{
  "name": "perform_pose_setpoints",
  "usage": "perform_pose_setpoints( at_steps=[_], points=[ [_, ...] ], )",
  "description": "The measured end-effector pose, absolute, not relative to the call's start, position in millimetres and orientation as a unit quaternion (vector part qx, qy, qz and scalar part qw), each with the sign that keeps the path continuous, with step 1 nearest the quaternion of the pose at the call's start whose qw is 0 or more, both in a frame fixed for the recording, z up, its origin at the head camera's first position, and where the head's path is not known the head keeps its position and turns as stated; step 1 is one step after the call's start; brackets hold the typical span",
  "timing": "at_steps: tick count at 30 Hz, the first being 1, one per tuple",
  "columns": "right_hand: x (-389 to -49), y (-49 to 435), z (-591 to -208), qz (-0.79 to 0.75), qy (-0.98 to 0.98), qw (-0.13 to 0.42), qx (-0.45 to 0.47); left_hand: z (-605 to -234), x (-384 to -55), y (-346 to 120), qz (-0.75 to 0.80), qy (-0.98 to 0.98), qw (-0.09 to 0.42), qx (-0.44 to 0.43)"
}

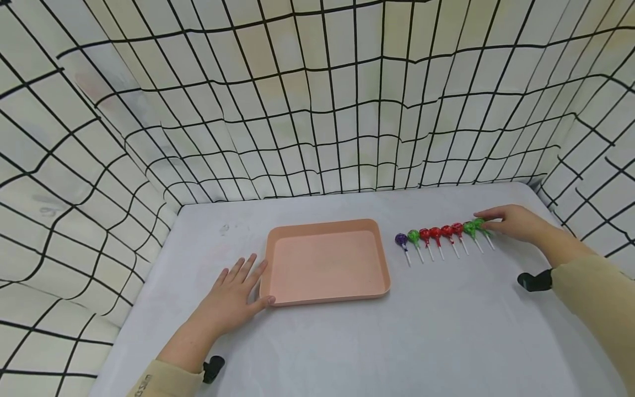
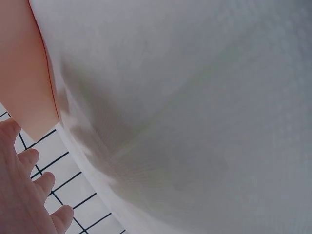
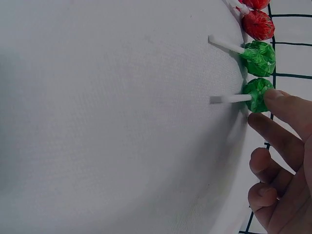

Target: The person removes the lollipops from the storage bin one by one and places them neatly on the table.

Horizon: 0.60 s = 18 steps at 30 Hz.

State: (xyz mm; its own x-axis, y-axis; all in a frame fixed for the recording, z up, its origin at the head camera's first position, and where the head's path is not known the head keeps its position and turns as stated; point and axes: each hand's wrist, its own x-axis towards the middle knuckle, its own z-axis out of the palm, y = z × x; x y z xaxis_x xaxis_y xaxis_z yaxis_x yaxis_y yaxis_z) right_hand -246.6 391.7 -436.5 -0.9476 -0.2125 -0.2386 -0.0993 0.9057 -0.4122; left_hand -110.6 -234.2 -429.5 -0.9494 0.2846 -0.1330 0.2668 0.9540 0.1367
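My left hand (image 1: 230,300) lies with fingers spread at the left edge of a pink rectangular tray (image 1: 324,300), its thumb by the near left corner. Part of the tray (image 2: 24,63) and the left fingers also show in the left wrist view. To the tray's right, lollipops stand in a row, sticks toward me: a purple lollipop (image 1: 401,240), a green one, several red lollipops (image 1: 435,232), then two green ones. At the row's right end my right hand (image 1: 518,223) pinches the last green lollipop (image 3: 256,95) by its wrapped head, between thumb and index finger.
A white cloth covers the table (image 1: 337,347). White walls with a black grid (image 1: 337,110) rise behind it and at both sides. Beside the last lollipop lies another green lollipop (image 3: 258,58), close to it. A dark wrist device (image 1: 536,281) hangs by the right sleeve.
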Motion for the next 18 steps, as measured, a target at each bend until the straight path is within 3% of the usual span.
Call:
perform_pose_setpoints(
  at_steps=[18],
  points=[
    [-243.1,393.0,-433.1,-0.205,0.966,0.133,-0.082,-435.6,-113.4,-235.0,0.071,0.985,0.076,0.137]
  ],
)
